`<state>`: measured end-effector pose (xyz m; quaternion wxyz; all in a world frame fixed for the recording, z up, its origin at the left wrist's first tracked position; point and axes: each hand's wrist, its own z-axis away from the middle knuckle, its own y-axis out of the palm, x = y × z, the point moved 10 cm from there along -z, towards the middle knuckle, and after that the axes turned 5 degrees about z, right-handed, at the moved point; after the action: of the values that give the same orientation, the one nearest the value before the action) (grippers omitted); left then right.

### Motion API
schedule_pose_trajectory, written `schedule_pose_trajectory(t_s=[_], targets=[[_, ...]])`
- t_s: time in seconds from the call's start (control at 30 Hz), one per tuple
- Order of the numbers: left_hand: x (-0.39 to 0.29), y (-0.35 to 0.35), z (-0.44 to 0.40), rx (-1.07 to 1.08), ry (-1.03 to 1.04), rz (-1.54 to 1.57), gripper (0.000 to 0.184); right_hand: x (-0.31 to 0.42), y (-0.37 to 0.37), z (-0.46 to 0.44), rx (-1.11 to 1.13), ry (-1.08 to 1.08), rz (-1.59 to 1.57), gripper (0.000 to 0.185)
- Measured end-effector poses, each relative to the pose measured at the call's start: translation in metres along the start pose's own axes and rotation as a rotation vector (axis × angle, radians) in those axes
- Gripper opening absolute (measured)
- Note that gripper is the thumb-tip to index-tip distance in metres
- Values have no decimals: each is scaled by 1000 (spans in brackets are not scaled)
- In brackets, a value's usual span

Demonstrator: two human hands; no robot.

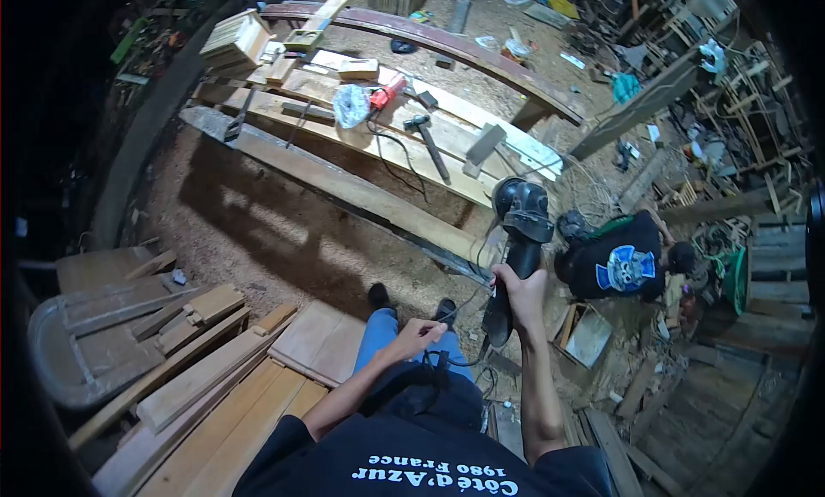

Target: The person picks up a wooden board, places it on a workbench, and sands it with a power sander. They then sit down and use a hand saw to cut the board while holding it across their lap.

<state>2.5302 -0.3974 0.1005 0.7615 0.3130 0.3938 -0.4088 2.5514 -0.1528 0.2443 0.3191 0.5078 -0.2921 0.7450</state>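
Observation:
My right hand [522, 295] is wrapped round the body of a black angle grinder [518, 255], held up in front of me beyond the end of the workbench. Its guarded head points away from me. Lower and to the left, my left hand [418, 335] is closed, its fingertips pinching the thin dark power cord [457, 312] in front of my legs. More cord loops below the grinder. On the bench planks [378, 201] ahead lie a hammer [427, 145] and a red power tool [388, 93] with clear plastic round one end.
A co-worker in a black shirt [614, 261] bends down at the right. Stacked boards [215, 394] and a brown plastic chair [64, 351] stand at left. A wooden box [236, 40] sits on the bench's far end. Scrap wood litters the right side.

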Motion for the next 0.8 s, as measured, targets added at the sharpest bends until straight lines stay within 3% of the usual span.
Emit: schedule_pose_trajectory(t_s=[0.03,0.1,0.13,0.23,0.3,0.37,0.43,0.5,0.53,0.63,0.7,0.8], targets=[[-4,-12,9,-28,0,-14,48,9,8,-1,25,-4,-19,39],[-35,-44,33,-149,205,-236,42,30,31,0,121,-2,140,44],[-51,-59,47,-220,305,-271,36,41,46,-1,155,-51,34,46],[-78,-113,86,-397,301,-30,31,77,88,-4,165,-202,-57,45],[-106,-147,112,-534,315,13,28,95,120,-6,224,-185,-38,45],[-122,-181,125,-487,400,128,27,102,161,-12,290,-147,-87,45],[-121,-223,127,-564,406,-20,26,110,206,-22,304,-236,-94,43],[-116,-269,125,-660,352,-148,26,97,253,-28,307,-101,-58,26],[-98,-299,119,-662,327,-136,28,93,279,-30,319,-49,-31,19],[-73,-391,98,-693,412,-133,28,68,363,-46,286,48,6,28],[-70,-442,70,-596,416,-242,31,62,428,-64,232,12,-69,28],[-94,-482,52,-442,473,-246,42,30,524,-99,252,136,-72,31]])
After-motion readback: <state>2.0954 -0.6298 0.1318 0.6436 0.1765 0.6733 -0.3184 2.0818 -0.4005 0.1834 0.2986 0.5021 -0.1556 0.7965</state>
